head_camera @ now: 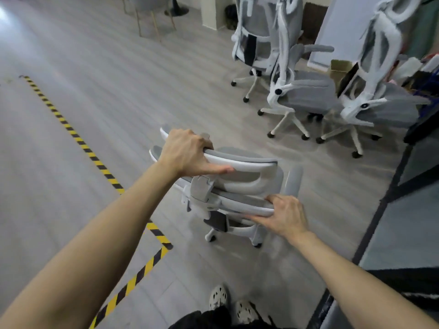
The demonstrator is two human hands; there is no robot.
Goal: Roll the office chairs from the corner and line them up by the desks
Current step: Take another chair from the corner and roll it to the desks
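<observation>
A white and grey office chair stands right in front of me, seen from above and behind. My left hand grips the top of its headrest, fingers curled over the rim. My right hand holds the right end of the backrest's upper edge, thumb under and fingers over it. Three more white and grey office chairs stand at the upper right: one at the back, one in the middle and one on the right.
Yellow and black hazard tape runs across the grey floor on the left and turns near my feet. A black desk frame runs along the right side. Gold-legged furniture stands at the top. Clutter lies at far right.
</observation>
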